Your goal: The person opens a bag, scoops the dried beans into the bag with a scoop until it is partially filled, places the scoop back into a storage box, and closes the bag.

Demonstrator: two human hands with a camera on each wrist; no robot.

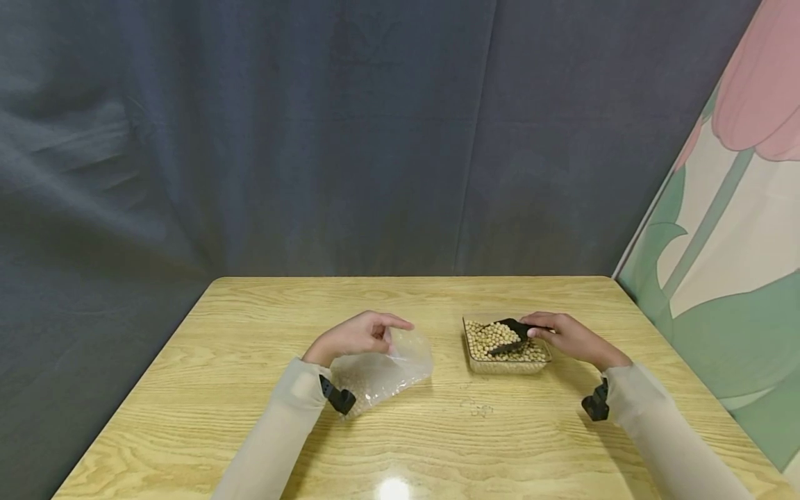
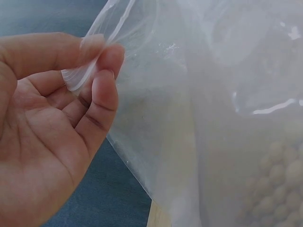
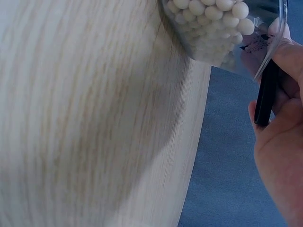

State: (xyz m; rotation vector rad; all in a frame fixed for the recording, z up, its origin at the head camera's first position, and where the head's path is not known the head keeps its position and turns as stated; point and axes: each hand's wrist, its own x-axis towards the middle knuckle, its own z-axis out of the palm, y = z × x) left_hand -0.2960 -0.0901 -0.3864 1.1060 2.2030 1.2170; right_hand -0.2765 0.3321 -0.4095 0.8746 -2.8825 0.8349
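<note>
My left hand (image 1: pixel 357 333) pinches the edge of a clear plastic bag (image 2: pixel 156 118) between thumb and fingers. The bag lies partly raised, with round pale beans (image 2: pixel 279 189) in its lower part. On the right, my right hand (image 1: pixel 571 338) grips the handle of a black scoop (image 1: pixel 520 329). Its blade, carrying a heap of similar beans (image 1: pixel 494 335), rests in a clear rectangular container (image 1: pixel 507 367) filled with them. In the right wrist view the scoop handle (image 3: pixel 267 94) shows beside the container's rim, and the blade is mostly out of sight.
Both things lie on a light wood-grain table (image 1: pixel 412 444), with a gap between bag and container. A few small transparent bits (image 1: pixel 478 408) are on the tabletop. A dark curtain (image 1: pixel 350 153) hangs behind, and a flower-patterned panel (image 1: pixel 737 292) stands at the right.
</note>
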